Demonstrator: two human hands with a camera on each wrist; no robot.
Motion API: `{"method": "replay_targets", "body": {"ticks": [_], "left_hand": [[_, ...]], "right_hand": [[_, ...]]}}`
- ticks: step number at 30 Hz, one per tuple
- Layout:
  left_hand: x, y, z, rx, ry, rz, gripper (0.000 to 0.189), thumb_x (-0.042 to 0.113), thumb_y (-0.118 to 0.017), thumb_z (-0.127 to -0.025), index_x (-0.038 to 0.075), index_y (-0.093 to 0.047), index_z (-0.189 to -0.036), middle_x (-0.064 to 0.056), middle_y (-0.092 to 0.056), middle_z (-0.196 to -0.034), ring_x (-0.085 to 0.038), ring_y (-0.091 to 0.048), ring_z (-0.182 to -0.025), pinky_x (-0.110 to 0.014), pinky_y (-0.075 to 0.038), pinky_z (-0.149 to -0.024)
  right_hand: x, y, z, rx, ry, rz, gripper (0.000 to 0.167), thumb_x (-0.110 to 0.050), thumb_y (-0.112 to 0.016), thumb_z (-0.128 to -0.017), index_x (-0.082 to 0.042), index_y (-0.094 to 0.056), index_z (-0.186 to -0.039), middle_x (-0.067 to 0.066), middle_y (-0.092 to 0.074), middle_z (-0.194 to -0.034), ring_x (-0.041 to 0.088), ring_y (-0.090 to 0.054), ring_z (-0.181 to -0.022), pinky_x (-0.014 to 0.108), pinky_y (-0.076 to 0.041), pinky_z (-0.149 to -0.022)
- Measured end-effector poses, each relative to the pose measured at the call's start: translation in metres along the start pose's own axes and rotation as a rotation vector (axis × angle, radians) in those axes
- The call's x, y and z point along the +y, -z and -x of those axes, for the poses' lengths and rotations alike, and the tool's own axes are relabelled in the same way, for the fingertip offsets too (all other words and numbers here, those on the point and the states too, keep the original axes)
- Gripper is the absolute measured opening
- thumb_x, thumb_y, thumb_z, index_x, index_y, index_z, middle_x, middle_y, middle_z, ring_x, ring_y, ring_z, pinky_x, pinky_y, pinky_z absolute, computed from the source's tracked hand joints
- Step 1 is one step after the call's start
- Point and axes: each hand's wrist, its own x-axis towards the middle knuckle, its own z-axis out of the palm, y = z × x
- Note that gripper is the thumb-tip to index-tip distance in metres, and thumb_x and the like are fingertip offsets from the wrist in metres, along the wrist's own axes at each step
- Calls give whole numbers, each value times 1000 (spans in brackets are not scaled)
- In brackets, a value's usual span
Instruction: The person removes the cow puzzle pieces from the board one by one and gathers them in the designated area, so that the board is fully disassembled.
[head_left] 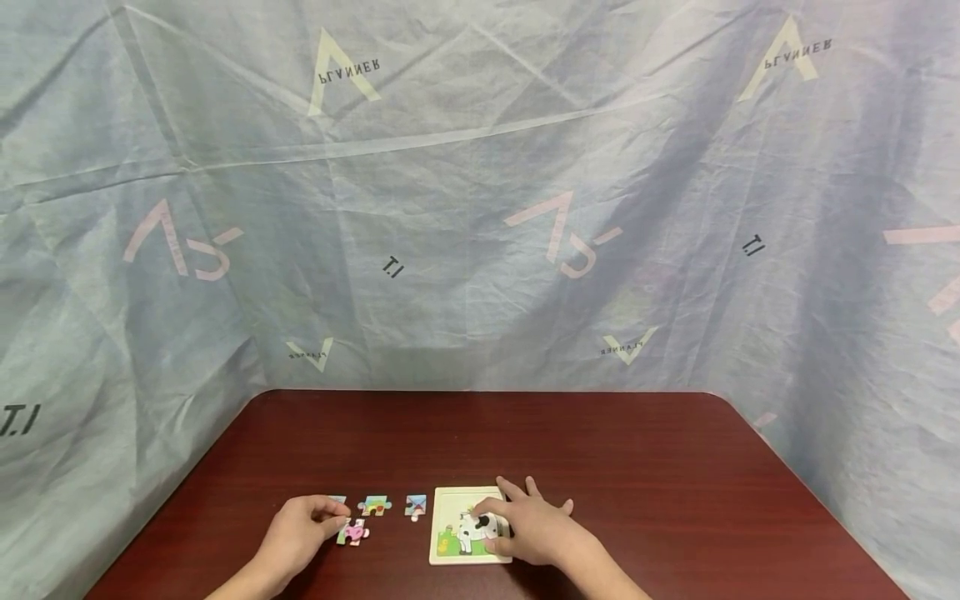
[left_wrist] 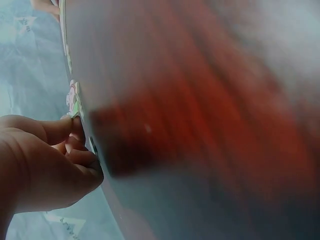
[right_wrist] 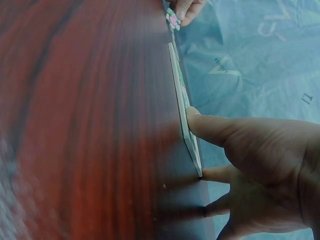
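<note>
My left hand [head_left: 296, 533] pinches a pink jigsaw piece [head_left: 356, 532] with green at its edge between thumb and fingertips. In the left wrist view that piece [left_wrist: 73, 97] stands tilted up at the fingertips, close over the table. My right hand [head_left: 534, 529] lies over the right side of a square puzzle board [head_left: 450, 502] with a pale frame. Its fingers are spread, with the thumb on the board's face in the right wrist view and other fingertips down at the table beyond its edge. A black-and-white cow picture [head_left: 467, 537] shows on the board, partly covered by this hand.
Loose jigsaw pieces lie left of the board: one with yellow and red [head_left: 375, 505], a blue one [head_left: 416, 505], and another [head_left: 338, 499] partly behind my left fingers. They rest on a dark red wooden table [head_left: 600, 450]. A grey printed cloth [head_left: 465, 317] hangs behind it.
</note>
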Motion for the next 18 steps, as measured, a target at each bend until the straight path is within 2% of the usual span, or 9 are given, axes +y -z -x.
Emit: {"method": "replay_targets", "body": {"ticks": [6,10,18], "left_hand": [[-11,11,1,-8,8,-33,4,6,-79,-90,7,-79,-94,-3,-76,-93,-12,-57,-80,-28,-45,-71],[-17,18,0,-12,20,-62,4,6,-78,-91,8,-80,-94,-2,-75,-90,-14,-55,-79,-29,-43,-70],[-25,31,0,6,7,-128,5,9,-78,-90,6,-78,-94,1,-72,-84,-15,-54,-77,-29,-42,-68]], "right_hand": [[6,-6,-3,11,8,13,39,-58,-69,-97,-75,-49,-126,2,-31,-175,59,-29,-155,100,-21,-85],[2,-2,0,7,3,6,41,-56,-70,-97,-75,-49,-126,4,-32,-174,58,-29,-155,100,-22,-87],[-28,25,19,-2,-17,13,37,-45,-74,-97,-54,-61,-131,11,-36,-171,61,-31,-153,99,-24,-89]]}}
